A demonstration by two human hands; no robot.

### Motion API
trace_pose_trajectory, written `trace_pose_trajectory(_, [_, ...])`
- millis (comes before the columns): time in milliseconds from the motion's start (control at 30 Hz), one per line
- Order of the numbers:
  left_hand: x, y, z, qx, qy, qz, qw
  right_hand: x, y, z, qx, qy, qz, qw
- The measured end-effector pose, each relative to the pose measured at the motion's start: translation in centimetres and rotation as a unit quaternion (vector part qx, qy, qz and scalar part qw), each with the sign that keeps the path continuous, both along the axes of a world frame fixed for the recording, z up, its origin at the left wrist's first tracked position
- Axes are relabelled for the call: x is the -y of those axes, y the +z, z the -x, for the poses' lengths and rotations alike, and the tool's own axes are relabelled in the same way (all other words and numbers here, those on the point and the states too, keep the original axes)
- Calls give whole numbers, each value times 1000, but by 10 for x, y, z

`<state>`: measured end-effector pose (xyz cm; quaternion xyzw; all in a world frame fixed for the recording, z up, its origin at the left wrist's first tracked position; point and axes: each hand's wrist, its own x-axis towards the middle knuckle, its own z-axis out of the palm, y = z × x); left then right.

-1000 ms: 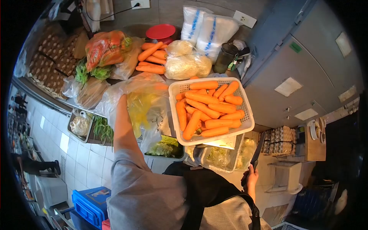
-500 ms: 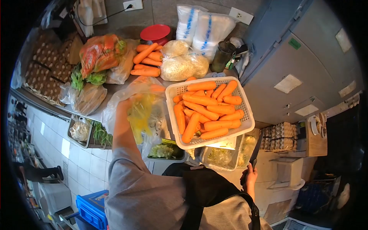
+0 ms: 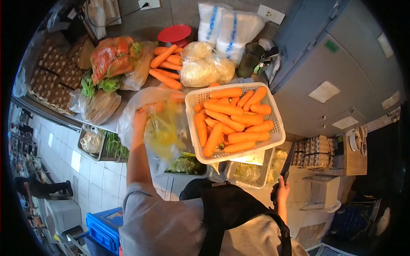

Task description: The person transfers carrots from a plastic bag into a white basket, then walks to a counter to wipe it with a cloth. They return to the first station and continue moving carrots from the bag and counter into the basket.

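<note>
My left hand (image 3: 139, 120) is at the near left side of a clear plastic bag (image 3: 130, 106), its fingers curled in and closed on the plastic, partly hidden. Orange carrots show blurred through the bag's far end, and something yellow shows through its middle. Beyond the bag, several loose carrots (image 3: 165, 79) lie in a pile on the counter. A white perforated basket (image 3: 279, 132) full of carrots stands right of the bag. Low on the right, away from the counter, my right hand (image 3: 280, 193) is closed around the dark handle of a knife (image 3: 286, 175), blade pointing up.
Bagged red-orange vegetables (image 3: 113, 57), bags of pale shreds (image 3: 200, 70), a red round item (image 3: 174, 33) and a dark canister (image 3: 251, 59) line the counter's back. Trays of greens (image 3: 183, 164) sit below the front edge. Grey cabinets (image 3: 341, 64) rise at the right.
My left hand has drawn back toward me and shows more clearly at the bag. The nearest loose carrot in the pile has turned to a slant. My right hand still holds the knife.
</note>
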<state>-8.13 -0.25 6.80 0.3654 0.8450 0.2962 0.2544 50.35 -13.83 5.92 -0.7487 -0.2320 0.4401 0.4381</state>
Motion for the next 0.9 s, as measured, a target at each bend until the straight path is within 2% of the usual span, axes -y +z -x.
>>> trace_pose_trajectory(67, [14, 41, -27, 99, 30, -101, 990, -2, 1, -2, -7, 1, -3, 1000])
trace_pose_trajectory(100, [12, 44, -29, 134, 39, -123, 982, -4, 0, -3, -3, 6, -5, 1000])
trace_pose_trajectory(200, [7, 21, -14, 225, 78, -136, 962, 0, -6, -10, 4, 18, -5, 1000])
trace_pose_trajectory(367, [-13, -42, 66, 312, 215, -90, 921, 1, -10, -18, 11, 19, 10, 1000])
trace_pose_trajectory(433, [-25, -63, 89, 271, 243, -77, 928, 1, -11, -19, 8, 16, 3, 1000])
trace_pose_trajectory(500, [-29, -76, 96, 192, 229, -60, 952, 2, -11, -18, 3, 14, 1, 1000])
trace_pose_trajectory(600, [-36, -79, 90, 9, 150, -15, 989, 3, -5, -15, 1, 9, 11, 1000])
trace_pose_trajectory(700, [-38, -70, 79, -174, 65, 27, 982, 5, -1, -12, 9, 7, 24, 1000])
trace_pose_trajectory(800, [-48, -27, 63, -196, -78, 189, 959, 5, 3, -8, 12, 1, 28, 1000])
trace_pose_trajectory(867, [-56, -63, 86, -107, -88, 128, 982, 7, 4, -8, 11, -2, 30, 1000])
trace_pose_trajectory(900, [-54, -65, 88, -93, -83, 103, 987, 7, 3, -9, 11, 4, 28, 1000])
